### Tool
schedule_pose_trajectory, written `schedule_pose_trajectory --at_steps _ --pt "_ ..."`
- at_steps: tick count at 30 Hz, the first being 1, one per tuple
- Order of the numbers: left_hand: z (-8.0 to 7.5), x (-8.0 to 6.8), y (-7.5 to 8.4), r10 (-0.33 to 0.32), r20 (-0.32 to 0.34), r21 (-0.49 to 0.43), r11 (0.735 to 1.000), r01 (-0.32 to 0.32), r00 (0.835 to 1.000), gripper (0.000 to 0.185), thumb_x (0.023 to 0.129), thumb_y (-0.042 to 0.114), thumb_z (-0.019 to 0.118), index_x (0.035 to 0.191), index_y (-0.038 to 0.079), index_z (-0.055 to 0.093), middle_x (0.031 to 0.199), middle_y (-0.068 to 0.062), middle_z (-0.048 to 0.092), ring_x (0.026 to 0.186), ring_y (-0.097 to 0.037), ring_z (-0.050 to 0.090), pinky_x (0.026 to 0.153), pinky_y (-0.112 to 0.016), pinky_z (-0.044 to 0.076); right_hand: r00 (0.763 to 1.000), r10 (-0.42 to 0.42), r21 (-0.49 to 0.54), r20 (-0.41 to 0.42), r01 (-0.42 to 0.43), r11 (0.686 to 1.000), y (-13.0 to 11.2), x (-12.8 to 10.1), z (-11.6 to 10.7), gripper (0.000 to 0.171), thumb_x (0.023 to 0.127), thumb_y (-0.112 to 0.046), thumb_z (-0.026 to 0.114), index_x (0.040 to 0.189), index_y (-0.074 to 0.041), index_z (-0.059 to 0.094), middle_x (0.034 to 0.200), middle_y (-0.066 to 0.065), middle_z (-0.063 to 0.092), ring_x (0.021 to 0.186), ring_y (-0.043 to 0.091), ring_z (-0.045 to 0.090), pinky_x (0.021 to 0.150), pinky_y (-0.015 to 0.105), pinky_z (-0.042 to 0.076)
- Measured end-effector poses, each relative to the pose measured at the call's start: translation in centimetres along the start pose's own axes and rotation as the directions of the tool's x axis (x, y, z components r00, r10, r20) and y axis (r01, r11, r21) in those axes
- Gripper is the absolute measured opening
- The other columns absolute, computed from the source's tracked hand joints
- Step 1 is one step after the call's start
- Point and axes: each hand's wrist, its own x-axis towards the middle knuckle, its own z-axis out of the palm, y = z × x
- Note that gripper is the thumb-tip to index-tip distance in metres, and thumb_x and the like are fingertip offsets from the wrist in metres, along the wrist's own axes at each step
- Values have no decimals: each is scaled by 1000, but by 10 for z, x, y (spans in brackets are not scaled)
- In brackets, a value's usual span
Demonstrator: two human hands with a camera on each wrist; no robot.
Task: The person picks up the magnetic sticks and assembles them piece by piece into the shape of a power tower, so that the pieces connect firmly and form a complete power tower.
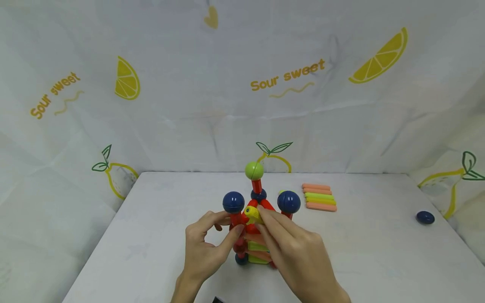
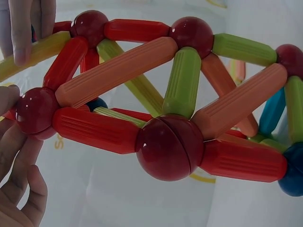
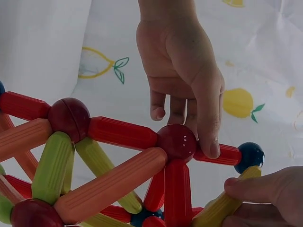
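Observation:
A tower of magnetic sticks and balls stands before me, with a light green ball (image 1: 254,171) at its far top and dark blue balls at its left and right tops. Around a red stick (image 3: 220,154) near a dark red ball (image 3: 176,143), my left hand (image 1: 206,248) closes thumb and fingers. The stick's other end meets a dark blue ball (image 3: 250,157). My right hand (image 1: 301,252) pinches a yellow stick (image 3: 222,205) between thumb and fingers, one end raised over the tower's middle. Green and orange sticks (image 2: 236,101) brace the tower's side below.
Loose orange, yellow and green sticks (image 1: 320,197) lie in a row behind the tower to the right. A dark blue ball (image 1: 425,217) rests near the right edge of the white table (image 1: 379,252). A small black object (image 1: 217,300) shows at the front edge.

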Motion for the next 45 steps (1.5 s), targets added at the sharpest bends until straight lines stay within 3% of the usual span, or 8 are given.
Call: schedule_pose_trajectory --at_steps 14,20,23,27,30,32,39,45 --pt "2 3 -1 92 -7 -36 995 -92 996 33 77 -1 84 108 7 77 88 -10 80 74 -12 68 64 -23 52 993 104 -34 62 -102 994 -10 6 0 45 76 -15 90 119 -12 76 104 1 80 85 16 79 66 24 62" --pt "-1 2 -2 66 45 -45 997 -64 997 35 78 1 85 111 9 77 90 -6 80 80 -12 69 66 -24 53 989 97 126 -107 -84 988 3 -5 -8 28 78 -23 89 103 -12 81 88 -3 78 77 7 74 70 13 57" --pt "-5 1 -4 29 108 -30 999 -26 994 39 78 8 88 114 14 75 93 -2 79 84 -10 69 69 -25 54 960 236 252 -151 -194 948 20 -13 -12 20 77 -22 89 89 -11 77 73 -5 69 65 3 63 62 9 52" --pt "-9 1 -7 -31 145 -22 999 35 989 36 76 14 91 109 17 75 91 1 77 80 -8 68 67 -25 56 875 468 336 123 -480 810 44 -17 -12 42 75 -23 92 107 -12 67 90 0 68 77 7 64 60 16 55" --pt "-9 2 -9 -87 142 -59 994 96 986 30 75 14 91 101 16 75 88 -2 76 72 -8 68 64 -26 59 781 485 327 393 -612 720 56 -20 -8 50 83 -29 86 126 -17 64 112 2 72 94 14 70 68 23 61" --pt "-8 2 -11 -128 138 -95 985 142 982 28 75 12 91 98 15 75 88 -3 75 68 -8 69 63 -26 60 746 460 344 482 -644 684 59 -22 -4 47 86 -30 83 129 -19 66 116 1 74 97 16 71 73 25 62" --pt "-8 4 -18 -148 115 -165 972 166 982 27 77 4 88 100 9 76 90 -10 76 67 -9 72 62 -28 62 765 438 387 471 -626 677 55 -24 5 36 88 -32 80 120 -19 73 108 -5 76 95 10 71 71 20 60" --pt "-10 15 -25 -175 151 -132 972 195 973 24 81 6 85 104 7 77 95 -10 78 74 -8 74 71 -27 63 780 446 405 438 -615 677 49 -23 9 35 85 -28 84 117 -18 74 106 -5 76 91 9 70 68 18 58"
